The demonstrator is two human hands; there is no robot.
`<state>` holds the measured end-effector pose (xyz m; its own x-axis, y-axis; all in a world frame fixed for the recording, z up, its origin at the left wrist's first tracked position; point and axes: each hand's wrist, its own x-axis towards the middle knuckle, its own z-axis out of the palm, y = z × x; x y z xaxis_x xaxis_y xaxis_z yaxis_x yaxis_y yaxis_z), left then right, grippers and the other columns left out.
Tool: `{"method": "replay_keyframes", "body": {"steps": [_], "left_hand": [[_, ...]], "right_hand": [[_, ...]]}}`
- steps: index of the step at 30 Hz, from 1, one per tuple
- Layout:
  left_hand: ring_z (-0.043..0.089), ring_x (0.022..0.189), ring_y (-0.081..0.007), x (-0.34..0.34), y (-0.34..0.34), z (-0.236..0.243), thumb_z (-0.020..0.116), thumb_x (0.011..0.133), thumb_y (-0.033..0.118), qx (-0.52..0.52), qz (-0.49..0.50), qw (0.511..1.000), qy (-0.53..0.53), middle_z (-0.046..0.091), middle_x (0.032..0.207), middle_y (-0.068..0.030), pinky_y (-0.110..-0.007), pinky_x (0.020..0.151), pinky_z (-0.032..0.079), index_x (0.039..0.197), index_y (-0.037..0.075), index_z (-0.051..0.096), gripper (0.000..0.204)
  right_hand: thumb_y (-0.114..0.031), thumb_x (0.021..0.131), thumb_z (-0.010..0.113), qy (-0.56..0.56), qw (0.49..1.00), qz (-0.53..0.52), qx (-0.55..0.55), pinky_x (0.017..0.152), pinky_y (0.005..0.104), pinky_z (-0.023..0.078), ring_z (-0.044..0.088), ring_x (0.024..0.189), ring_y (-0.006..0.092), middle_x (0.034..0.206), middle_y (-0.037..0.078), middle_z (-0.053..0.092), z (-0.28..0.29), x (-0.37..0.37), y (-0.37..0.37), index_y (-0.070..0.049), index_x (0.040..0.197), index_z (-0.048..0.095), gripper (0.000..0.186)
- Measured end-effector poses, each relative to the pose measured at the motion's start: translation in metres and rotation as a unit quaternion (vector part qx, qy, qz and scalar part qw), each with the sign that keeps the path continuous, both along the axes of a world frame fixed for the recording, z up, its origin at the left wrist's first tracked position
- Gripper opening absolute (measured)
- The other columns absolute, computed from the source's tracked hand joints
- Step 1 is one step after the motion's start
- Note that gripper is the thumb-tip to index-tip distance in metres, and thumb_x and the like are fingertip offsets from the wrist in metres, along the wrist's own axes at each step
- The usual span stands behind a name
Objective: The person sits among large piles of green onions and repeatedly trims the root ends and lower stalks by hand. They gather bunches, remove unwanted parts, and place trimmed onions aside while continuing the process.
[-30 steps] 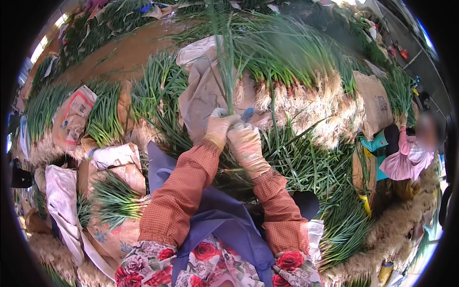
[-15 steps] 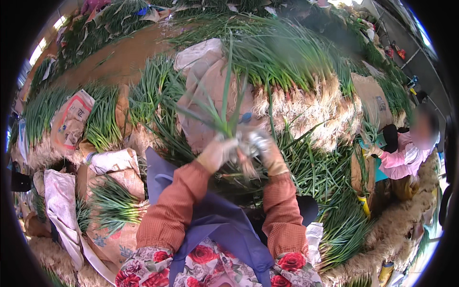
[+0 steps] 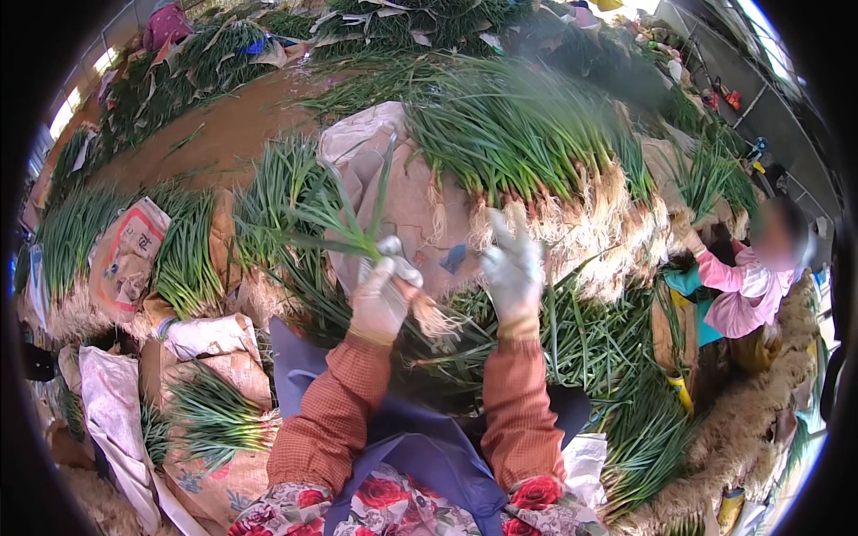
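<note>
**While the left hand grips, the roots can snag**

While your left hand is closed around a small bunch of scallions, the weak point is how little of it you hold. The glove pinches the stems just above the roots, so the long green tops fan up and to the left, unsupported. A quick turn of the wrist could bend or snap those leaves, and a loose stalk could slide out of the fist and drop onto the heap near your lap.

Your right hand is spread, fingers apart, holding nothing, and it hovers just right of the bunch, in front of the far pile with its pale root fringe. If you reach forward from there without looking, the glove may catch in those tangled roots and drag stalks off the pile onto the sack beneath it.

The roots of your bunch hang between both gloves, close to the apron. Soil shaken from them would land on your lap rather than on the ground.

A second person works at the far right, reaching into the same row; keep your right elbow in so the two of you do not pull at the same stalks.

The bundles on the near left lie on paper sacks, and a careless toss could scatter them.
</note>
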<state>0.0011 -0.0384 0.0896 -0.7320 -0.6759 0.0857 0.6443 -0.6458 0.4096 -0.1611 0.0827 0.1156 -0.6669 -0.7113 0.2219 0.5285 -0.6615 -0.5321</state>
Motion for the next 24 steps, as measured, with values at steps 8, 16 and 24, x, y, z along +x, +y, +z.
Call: {"method": "replay_keyframes", "body": {"steps": [8,16,24], "left_hand": [[0.054,0.061,-0.0125,-0.007,-0.031,0.017,0.053,0.094,0.011,-0.012,-0.037,0.994,-0.107,0.053,0.067,-0.0018,-0.032,0.063,0.048,0.131,0.006,0.050,0.037],[0.063,0.079,-0.0146,-0.037,-0.072,-0.041,0.063,0.089,0.012,-0.053,0.019,0.941,-0.335,0.064,0.092,-0.0031,-0.027,0.058,0.048,0.112,0.009,0.054,0.025],[0.063,0.063,-0.0212,-0.059,-0.066,-0.073,0.062,0.087,0.004,-0.046,0.045,0.944,-0.324,0.066,0.084,-0.0116,-0.031,0.053,0.053,0.110,0.005,0.053,0.024]], "right_hand": [[-0.036,0.083,0.067,0.461,0.571,-0.151,0.662,0.085,0.0424,0.050,0.063,0.103,0.0352,0.118,0.024,0.061,-0.066,-0.094,-0.173,-0.004,0.128,0.052,0.058],[-0.026,0.091,0.059,0.529,0.572,-0.158,0.607,0.070,0.0452,0.052,0.065,0.076,0.0406,0.086,0.020,0.067,-0.081,0.005,-0.109,-0.005,0.102,0.056,0.024],[-0.002,0.081,0.069,0.352,0.848,-0.077,0.389,0.073,0.0307,0.049,0.058,0.092,0.0130,0.098,0.003,0.058,-0.087,-0.006,-0.046,-0.006,0.126,0.050,0.050]]}}
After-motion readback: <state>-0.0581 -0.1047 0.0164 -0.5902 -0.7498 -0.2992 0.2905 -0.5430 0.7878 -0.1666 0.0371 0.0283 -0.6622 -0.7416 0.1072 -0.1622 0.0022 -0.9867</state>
